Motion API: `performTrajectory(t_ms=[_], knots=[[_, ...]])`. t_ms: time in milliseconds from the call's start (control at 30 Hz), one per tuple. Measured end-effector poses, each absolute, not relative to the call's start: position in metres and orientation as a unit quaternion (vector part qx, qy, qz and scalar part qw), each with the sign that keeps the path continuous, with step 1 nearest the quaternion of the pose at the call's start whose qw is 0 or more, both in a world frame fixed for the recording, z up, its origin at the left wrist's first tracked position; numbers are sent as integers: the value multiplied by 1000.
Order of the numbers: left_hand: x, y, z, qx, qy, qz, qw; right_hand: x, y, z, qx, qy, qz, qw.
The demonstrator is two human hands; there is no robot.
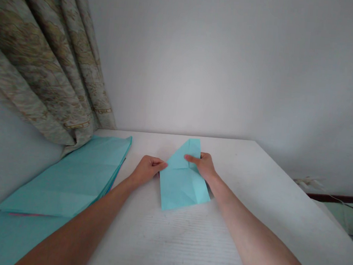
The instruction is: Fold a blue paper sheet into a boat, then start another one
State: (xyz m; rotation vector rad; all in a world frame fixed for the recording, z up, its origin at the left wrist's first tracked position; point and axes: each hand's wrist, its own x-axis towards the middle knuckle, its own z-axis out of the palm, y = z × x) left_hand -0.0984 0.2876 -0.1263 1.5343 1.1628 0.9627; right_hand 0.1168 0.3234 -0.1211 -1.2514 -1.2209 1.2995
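A light turquoise sheet of paper [179, 187], partly folded and marked with creases, is held up over the white table. My left hand [148, 168] pinches its left edge between thumb and fingers. On the other side, my right hand [203, 165] grips the upper right part, thumb lying across the front and the other fingers mostly hidden behind the paper. The sheet narrows toward its top and has a slanted upper left edge.
Large turquoise paper sheets [75, 177] lie stacked along the table's left side. A patterned curtain [46, 53] hangs at the back left. The white table [165, 248] meets a plain wall [196, 59] behind. Cables [338, 198] show beyond the right edge.
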Motion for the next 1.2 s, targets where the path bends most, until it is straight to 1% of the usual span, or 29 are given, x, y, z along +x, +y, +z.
performTrajectory(t_ms=[67, 267, 400, 500, 567, 667, 767, 933, 1067, 1200], knots=[[-99, 287, -126, 635, 479, 384, 469, 118, 324, -121, -508, -497, 531, 463], [-101, 288, -132, 641, 455, 367, 498, 111, 319, -122, -493, -519, 541, 441], [-102, 287, -131, 658, 456, 349, 488, 113, 320, -120, -497, -510, 539, 450], [-103, 286, -130, 644, 450, 344, 515, 114, 319, -117, -492, -503, 552, 447], [-103, 286, -131, 630, 438, 346, 539, 111, 315, -115, -483, -509, 572, 424], [-102, 285, -133, 622, 432, 364, 542, 103, 307, -116, -458, -549, 598, 362], [-100, 285, -133, 613, 447, 402, 512, 93, 297, -119, -424, -591, 610, 315], [-100, 285, -127, 596, 464, 480, 445, 85, 290, -122, -421, -618, 605, 274], [-98, 286, -126, 586, 458, 487, 457, 83, 290, -121, -430, -615, 599, 279], [-96, 285, -130, 611, 435, 408, 521, 83, 294, -125, -456, -591, 587, 314]])
